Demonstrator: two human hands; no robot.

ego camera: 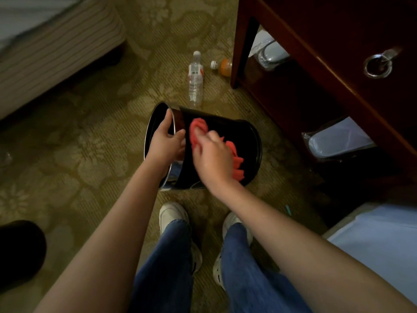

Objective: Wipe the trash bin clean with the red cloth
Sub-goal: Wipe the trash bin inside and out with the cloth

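Note:
A black trash bin [243, 141] with a shiny metal rim lies on its side on the carpet, its mouth facing left. My left hand [165, 141] grips the rim, fingers curled over the edge and thumb on the outer wall. My right hand [213, 157] presses the red cloth [198, 129] against the bin's outer wall, fingers curled round part of it. More of the cloth bunches out to the right of that hand. The bin's inside is dark and mostly hidden.
A clear water bottle [195, 80] and an orange drink bottle [223, 65] lie on the carpet beyond the bin. A dark wooden desk [316, 53] with a ring-pull drawer stands at right, a striped bed base [52, 48] at upper left. My feet in white shoes [172, 213] stand just below the bin.

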